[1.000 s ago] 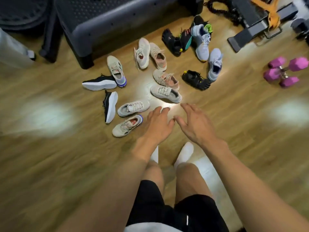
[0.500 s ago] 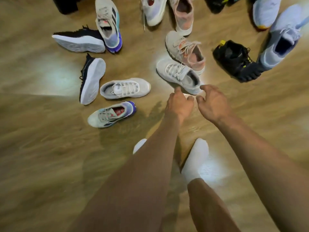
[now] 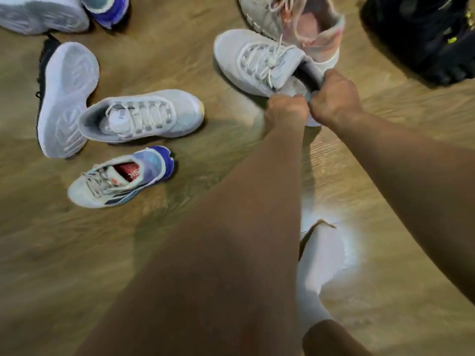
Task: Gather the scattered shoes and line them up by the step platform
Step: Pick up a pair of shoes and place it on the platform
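A pale grey laced sneaker [image 3: 254,62] lies on the wooden floor with its heel toward me. My left hand [image 3: 286,111] and my right hand [image 3: 335,97] both grip its heel collar, fingers curled round the rim. Its matching grey sneaker [image 3: 144,116] lies to the left, toe pointing right. A beige and pink sneaker [image 3: 308,24] sits just behind the held one, touching it. A white shoe with a purple heel [image 3: 120,178] lies at front left. The step platform is out of view.
A black shoe lying on its side shows its white sole [image 3: 64,98] at left. A black toe shoe [image 3: 431,37] is at top right. Two more shoes are cut off at top left [image 3: 51,14]. My white-socked foot [image 3: 321,260] stands near the front.
The view has dropped close to the floor. Both hands went from hovering open near the pale grey sneaker's heel to gripping its collar.
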The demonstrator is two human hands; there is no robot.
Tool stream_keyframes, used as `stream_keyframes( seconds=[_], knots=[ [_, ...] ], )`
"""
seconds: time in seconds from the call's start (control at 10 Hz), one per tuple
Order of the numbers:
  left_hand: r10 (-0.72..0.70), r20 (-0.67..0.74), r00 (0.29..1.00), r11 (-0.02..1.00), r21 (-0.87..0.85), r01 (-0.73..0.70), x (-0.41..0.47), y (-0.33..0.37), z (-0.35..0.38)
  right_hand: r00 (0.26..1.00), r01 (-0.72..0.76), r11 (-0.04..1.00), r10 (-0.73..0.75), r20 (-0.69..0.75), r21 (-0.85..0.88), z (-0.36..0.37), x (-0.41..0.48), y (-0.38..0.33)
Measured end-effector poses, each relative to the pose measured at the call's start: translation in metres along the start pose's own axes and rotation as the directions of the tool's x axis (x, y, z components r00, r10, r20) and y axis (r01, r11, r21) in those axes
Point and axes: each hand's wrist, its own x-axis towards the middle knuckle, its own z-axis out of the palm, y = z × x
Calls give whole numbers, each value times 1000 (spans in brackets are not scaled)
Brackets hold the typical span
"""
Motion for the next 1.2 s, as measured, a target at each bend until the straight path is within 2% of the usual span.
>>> stream_keyframes(
  seconds=[0.1, 0.2, 0.3, 0.4, 0.5, 0.6, 0.8, 0.9, 1.0, 1.1, 1.2],
  knots=[
    [-11, -45, 999, 999, -41, 9, 0, -2, 3, 997, -72, 994, 75, -29, 81, 8, -2, 1],
    [37, -26, 999, 989, 143, -33, -24, -18, -11, 973, -227, 958, 229, 9, 175, 21, -31, 11],
    [104, 97, 990, 909, 395, -134, -50, -43, -23, 927, -375, 894, 363, 92, 245, 39, -75, 31],
    [62, 213, 975, 804, 569, -175, -65, -69, -24, 868, -495, 830, 467, 165, 258, 54, -112, 55],
    [17, 252, 967, 751, 635, -179, -66, -92, -19, 854, -513, 838, 474, 216, 186, 64, -125, 72],
    [31, 259, 966, 785, 592, -184, -66, -105, -23, 872, -476, 871, 450, 194, 120, 66, -126, 76],
    [129, 338, 932, 806, 512, -297, -69, -112, -74, 824, -559, 800, 565, 43, 218, 58, -144, 46],
    [254, 264, 930, 806, 475, -355, -62, -96, -134, 779, -585, 749, 626, -43, 310, 61, -165, 6],
    [414, 147, 898, 738, 524, -426, -43, -73, -200, 829, -490, 687, 558, 43, 536, 72, -184, -46],
    [550, 24, 835, 614, 666, -424, -13, -54, -261, 841, -516, 568, 478, 253, 642, 97, -191, -133],
    [636, -69, 769, 500, 796, -342, 23, -41, -306, 838, -546, 449, 305, 453, 708, 123, -185, -198]
  ],
)
